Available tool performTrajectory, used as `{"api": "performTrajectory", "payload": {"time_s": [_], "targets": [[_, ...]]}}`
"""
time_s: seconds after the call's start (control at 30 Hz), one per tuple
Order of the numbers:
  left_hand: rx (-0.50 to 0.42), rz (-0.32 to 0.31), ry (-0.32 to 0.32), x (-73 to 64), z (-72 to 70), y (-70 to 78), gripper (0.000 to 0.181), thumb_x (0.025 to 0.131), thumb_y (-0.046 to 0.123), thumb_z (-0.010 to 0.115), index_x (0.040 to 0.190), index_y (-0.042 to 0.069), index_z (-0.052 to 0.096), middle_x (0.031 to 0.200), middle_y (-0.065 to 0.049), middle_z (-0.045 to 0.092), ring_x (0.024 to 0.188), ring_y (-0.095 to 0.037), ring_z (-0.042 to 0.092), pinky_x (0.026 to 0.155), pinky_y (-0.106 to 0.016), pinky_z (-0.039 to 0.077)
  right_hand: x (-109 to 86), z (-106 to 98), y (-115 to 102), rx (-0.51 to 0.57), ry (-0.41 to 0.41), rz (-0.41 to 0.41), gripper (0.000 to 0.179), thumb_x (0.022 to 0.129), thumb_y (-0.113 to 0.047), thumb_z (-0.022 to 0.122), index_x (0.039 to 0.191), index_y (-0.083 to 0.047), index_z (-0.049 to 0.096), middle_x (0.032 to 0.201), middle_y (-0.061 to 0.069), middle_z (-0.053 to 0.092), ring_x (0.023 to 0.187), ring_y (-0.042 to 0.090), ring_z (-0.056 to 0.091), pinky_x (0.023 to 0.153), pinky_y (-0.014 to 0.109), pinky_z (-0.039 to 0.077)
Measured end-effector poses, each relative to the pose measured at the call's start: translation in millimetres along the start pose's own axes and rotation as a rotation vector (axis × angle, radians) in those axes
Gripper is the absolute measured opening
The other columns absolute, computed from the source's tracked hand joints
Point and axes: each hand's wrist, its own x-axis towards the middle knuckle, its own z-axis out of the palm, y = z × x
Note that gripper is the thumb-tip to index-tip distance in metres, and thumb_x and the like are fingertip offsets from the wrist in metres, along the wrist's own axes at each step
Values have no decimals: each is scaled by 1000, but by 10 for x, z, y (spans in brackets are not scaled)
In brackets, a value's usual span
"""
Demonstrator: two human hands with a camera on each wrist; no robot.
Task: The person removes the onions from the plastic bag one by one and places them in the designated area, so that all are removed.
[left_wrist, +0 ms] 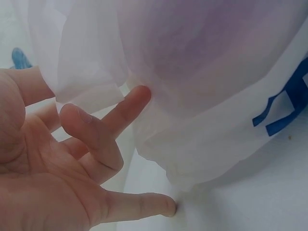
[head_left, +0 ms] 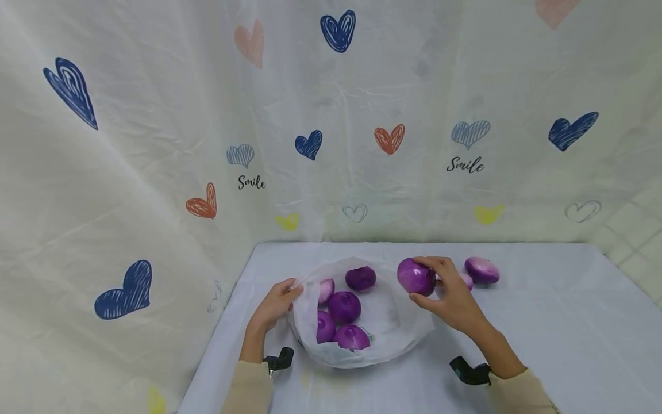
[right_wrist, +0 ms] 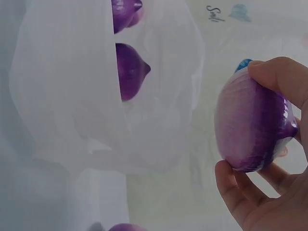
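Observation:
A white plastic bag (head_left: 380, 357) stands on the table with its mouth spread wide. Several purple onions (head_left: 344, 307) lie inside it, mostly toward its left side. At the bag's left rim, my left hand (head_left: 273, 307) pinches the plastic; in the left wrist view its lower fingers (left_wrist: 139, 206) stick out loosely below the bag. My right hand (head_left: 455, 300) grips a purple onion (head_left: 416, 278) between thumb and fingers, raised by the right rim. The right wrist view shows this onion (right_wrist: 252, 122) outside the bag's wall (right_wrist: 67, 86).
Another onion (head_left: 482, 270) lies on the white-covered table (head_left: 558, 322) beyond my right hand, and one more (head_left: 467, 280) is partly hidden behind that hand. A heart-patterned curtain (head_left: 424, 92) hangs along the table's back and left.

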Motion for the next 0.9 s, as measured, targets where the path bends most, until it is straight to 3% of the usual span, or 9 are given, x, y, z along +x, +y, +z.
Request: {"api": "performTrajectory", "payload": {"time_s": [0.13,0.33,0.5,0.7,0.9], "targets": [[-5,-18,9,-17,25,-21,22,104,21,59,119,5,64,73,1,48,61,-13,42,56,-24,35,-23,-123,57,-1,26,35,73,80,-17,89,145,-19,54,132,13,51,116,18,52,84,13,50],[5,-11,15,-39,29,-14,23,104,21,60,120,6,65,73,0,48,60,-14,42,55,-24,35,-25,-282,168,-26,82,44,76,80,-13,89,147,-17,52,134,16,50,112,4,45,83,7,46],[14,-8,15,-28,24,0,23,104,21,59,121,6,65,73,1,48,60,-13,42,55,-24,34,-19,-439,249,-51,115,79,76,81,-13,88,147,-14,51,133,20,47,113,22,49,83,3,40],[6,-14,16,-8,17,9,24,104,20,59,123,6,65,76,1,51,62,-13,43,57,-24,36,-27,-608,370,-61,145,124,75,84,-13,85,149,-10,48,135,24,43,113,24,49,82,-3,37],[12,-19,16,2,12,18,25,104,20,60,124,7,65,76,0,51,62,-14,43,57,-25,36,-55,-741,505,-95,170,160,75,87,-18,83,151,-8,45,136,27,42,116,43,50,80,-5,33]]}}
